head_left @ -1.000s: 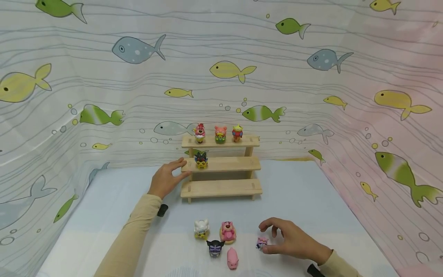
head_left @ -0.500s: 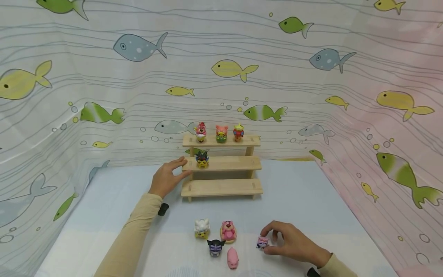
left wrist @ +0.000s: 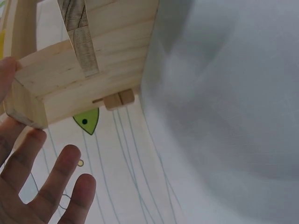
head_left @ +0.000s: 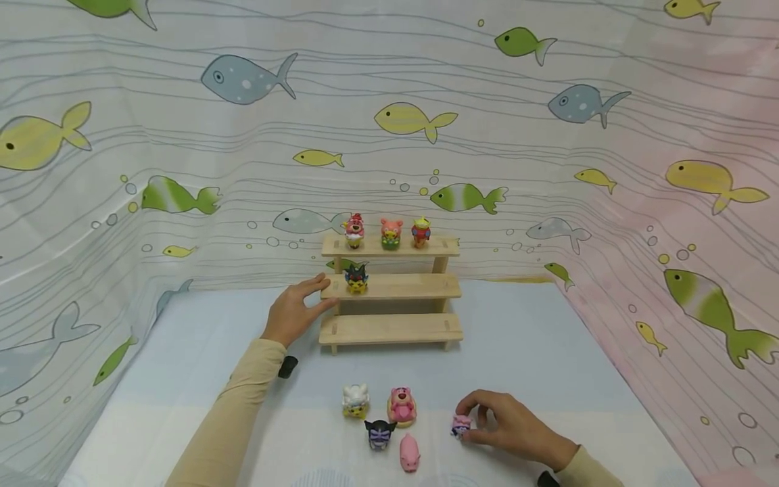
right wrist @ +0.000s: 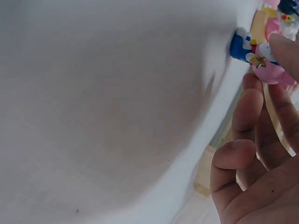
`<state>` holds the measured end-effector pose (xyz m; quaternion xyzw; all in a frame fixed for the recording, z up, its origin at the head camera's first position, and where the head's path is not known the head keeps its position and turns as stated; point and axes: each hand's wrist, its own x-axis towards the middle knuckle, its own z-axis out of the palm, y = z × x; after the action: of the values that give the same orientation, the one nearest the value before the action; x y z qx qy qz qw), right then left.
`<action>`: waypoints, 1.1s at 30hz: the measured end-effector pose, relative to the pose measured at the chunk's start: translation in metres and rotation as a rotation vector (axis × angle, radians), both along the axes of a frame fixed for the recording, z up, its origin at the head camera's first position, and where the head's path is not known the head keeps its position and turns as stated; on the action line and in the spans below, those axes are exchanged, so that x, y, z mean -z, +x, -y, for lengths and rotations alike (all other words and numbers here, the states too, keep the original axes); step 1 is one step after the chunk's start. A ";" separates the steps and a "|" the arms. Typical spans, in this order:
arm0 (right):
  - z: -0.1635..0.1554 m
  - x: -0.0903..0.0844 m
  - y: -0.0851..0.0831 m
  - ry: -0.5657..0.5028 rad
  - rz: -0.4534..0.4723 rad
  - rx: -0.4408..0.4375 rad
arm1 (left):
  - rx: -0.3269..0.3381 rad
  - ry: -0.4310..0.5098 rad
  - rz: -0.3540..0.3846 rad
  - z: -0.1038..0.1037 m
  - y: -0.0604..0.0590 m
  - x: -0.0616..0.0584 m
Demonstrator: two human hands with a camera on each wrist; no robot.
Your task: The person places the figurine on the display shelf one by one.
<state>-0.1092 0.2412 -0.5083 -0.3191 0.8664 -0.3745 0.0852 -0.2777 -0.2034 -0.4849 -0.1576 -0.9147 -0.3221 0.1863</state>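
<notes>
My left hand (head_left: 295,313) holds the left end of the middle tier of a three-tier wooden display stand (head_left: 402,329). In the left wrist view, the thumb and fingertips (left wrist: 35,136) meet the end of the board (left wrist: 28,102) from opposite sides, with two other fingers spread free. At the front right, my right hand (head_left: 517,426) pinches a small pink figurine (head_left: 460,425) between thumb and fingers. The right wrist view shows this figurine's pink head (right wrist: 268,70), gold star and blue-and-white body, close over the table.
Several figurines stand left of the right hand: a white-hooded one (head_left: 355,400), a pink bear (head_left: 402,406), a black-eared one (head_left: 380,435) and a pink pig (head_left: 410,453). Three figurines, including a pink-hooded one (head_left: 391,234), line the top tier; a black-and-yellow one (head_left: 356,278) is on the middle tier.
The right hand's thumb and fingers have closed in on the small pink figurine. The left hand stays at the stand. The head view has shifted slightly.
</notes>
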 end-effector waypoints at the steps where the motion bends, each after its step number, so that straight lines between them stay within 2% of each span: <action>1: 0.000 0.000 0.000 0.001 0.000 0.002 | -0.001 -0.001 0.000 0.000 0.000 0.000; 16: 0.004 -0.004 -0.006 0.005 0.002 0.014 | 0.006 0.006 -0.013 0.000 0.001 -0.002; 23: 0.009 -0.007 -0.018 -0.008 -0.050 0.010 | -0.004 -0.005 -0.009 0.000 0.001 -0.001; 33: 0.022 -0.026 -0.041 0.006 -0.080 0.009 | -0.003 -0.010 -0.007 -0.001 0.001 -0.002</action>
<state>-0.1506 0.2195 -0.4818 -0.3296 0.8717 -0.3593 0.0498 -0.2767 -0.2021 -0.4832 -0.1584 -0.9159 -0.3167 0.1891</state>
